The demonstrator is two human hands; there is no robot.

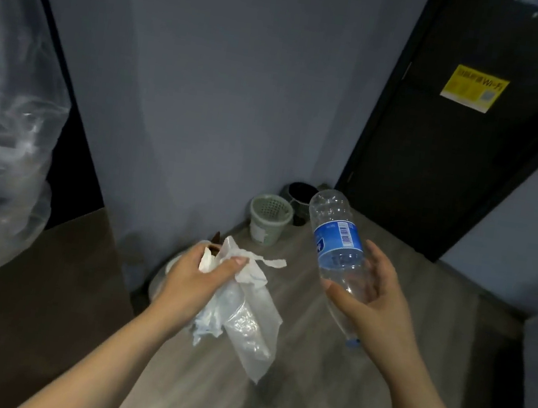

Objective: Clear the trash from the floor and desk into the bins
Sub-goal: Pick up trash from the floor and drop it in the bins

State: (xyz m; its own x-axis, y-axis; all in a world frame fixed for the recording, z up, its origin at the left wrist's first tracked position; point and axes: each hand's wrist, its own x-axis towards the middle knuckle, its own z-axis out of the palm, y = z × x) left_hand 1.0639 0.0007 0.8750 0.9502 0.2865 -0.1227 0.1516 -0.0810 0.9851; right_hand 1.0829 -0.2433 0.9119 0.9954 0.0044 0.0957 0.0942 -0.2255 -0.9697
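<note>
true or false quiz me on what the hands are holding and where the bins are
1. The right hand holds a clear bottle with a blue label. True.
2. The left hand is empty. False: it grips tissue and a plastic bag.
3. The bottle lies inside the green bin. False: it is held in the right hand.
4. A dark bin stands just behind the green bin. True.

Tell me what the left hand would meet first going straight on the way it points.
Likely the green bin; nothing shows between it and the left hand, though depth is unclear.
</note>
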